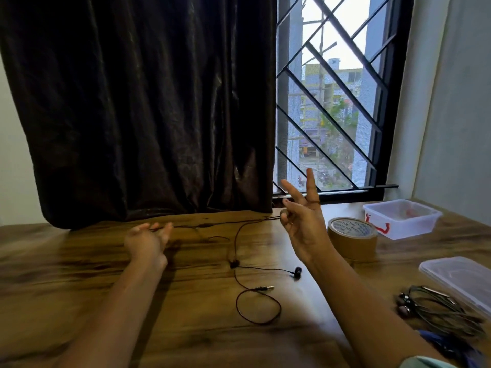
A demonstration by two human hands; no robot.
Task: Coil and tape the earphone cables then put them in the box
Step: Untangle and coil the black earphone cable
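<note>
A thin black earphone cable (237,277) runs taut between my two hands above the wooden table (79,264). My left hand (146,241) pinches one end of it at the left. My right hand (301,217) is raised and pinches the cable between thumb and a curled finger, with the other fingers pointing up. From the right hand the cable hangs to the table, where an earbud (297,273), a jack plug (266,288) and a loop lie. A roll of brown tape (352,236) stands right of my right hand. Behind the roll sits the clear plastic box (401,221).
A clear lid (459,278) lies at the right edge. In front of it rests a tangle of grey earphone cables (441,312), with a blue cable (449,346) nearer me. A dark curtain (148,110) and a barred window (334,102) stand behind the table.
</note>
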